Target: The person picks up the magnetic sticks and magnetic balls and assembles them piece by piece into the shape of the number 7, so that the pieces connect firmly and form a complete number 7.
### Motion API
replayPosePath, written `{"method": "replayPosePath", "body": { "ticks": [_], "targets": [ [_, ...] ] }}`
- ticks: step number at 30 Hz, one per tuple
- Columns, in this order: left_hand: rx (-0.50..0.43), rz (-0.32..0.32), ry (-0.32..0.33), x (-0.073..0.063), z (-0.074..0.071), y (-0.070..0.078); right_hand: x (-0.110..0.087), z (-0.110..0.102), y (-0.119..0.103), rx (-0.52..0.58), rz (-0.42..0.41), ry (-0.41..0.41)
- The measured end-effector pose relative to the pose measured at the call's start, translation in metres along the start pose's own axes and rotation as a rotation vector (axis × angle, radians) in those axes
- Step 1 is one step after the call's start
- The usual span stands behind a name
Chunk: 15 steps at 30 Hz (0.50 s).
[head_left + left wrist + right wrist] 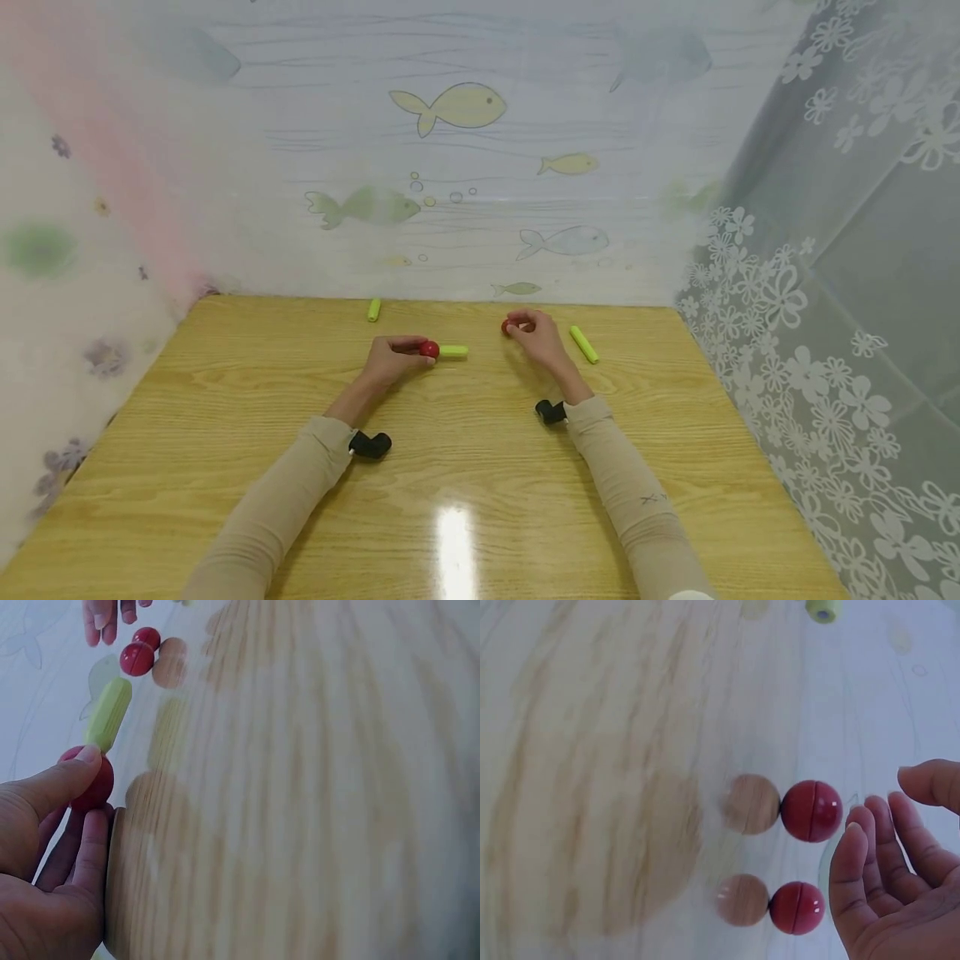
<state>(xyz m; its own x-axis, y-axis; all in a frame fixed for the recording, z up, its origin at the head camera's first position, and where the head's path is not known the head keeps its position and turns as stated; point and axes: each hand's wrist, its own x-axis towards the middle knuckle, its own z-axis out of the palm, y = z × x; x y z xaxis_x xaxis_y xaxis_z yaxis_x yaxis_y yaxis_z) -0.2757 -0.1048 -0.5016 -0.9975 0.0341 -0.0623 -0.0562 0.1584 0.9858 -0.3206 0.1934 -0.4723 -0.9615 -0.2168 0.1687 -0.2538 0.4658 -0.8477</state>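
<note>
My left hand [390, 360] holds a red ball [430, 349] between thumb and fingers, low over the wooden table. A yellow-green rod [454, 352] extends to the right from that ball, its end against it; the left wrist view shows the rod [110, 714] beyond my thumb. My right hand [542, 340] is at two more red balls, one partly visible [509, 327] past its fingertips. In the right wrist view, the nearer ball [811, 811] and the other ball [797, 908] rest on the table beside loosely bent fingers, with a visible gap from the thumb.
One yellow-green rod [374, 310] lies near the table's back edge, left of centre. Another rod [583, 344] lies right of my right hand. A fish-patterned sheet [465, 167] rises behind the wooden table [465, 450], and a flowered curtain [862, 333] hangs at the right.
</note>
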Motion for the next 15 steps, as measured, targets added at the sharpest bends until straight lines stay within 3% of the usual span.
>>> {"method": "replayPosePath", "body": {
  "ticks": [8, 15],
  "targets": [
    [-0.027, -0.024, 0.024, 0.0011, 0.0017, -0.0026, 0.0028, -0.0008, 0.0015, 0.089, 0.036, 0.052],
    [-0.039, -0.026, 0.032, 0.0024, 0.0034, -0.0032, 0.0091, -0.0012, 0.0039, 0.077, 0.053, 0.052]
  ]
}}
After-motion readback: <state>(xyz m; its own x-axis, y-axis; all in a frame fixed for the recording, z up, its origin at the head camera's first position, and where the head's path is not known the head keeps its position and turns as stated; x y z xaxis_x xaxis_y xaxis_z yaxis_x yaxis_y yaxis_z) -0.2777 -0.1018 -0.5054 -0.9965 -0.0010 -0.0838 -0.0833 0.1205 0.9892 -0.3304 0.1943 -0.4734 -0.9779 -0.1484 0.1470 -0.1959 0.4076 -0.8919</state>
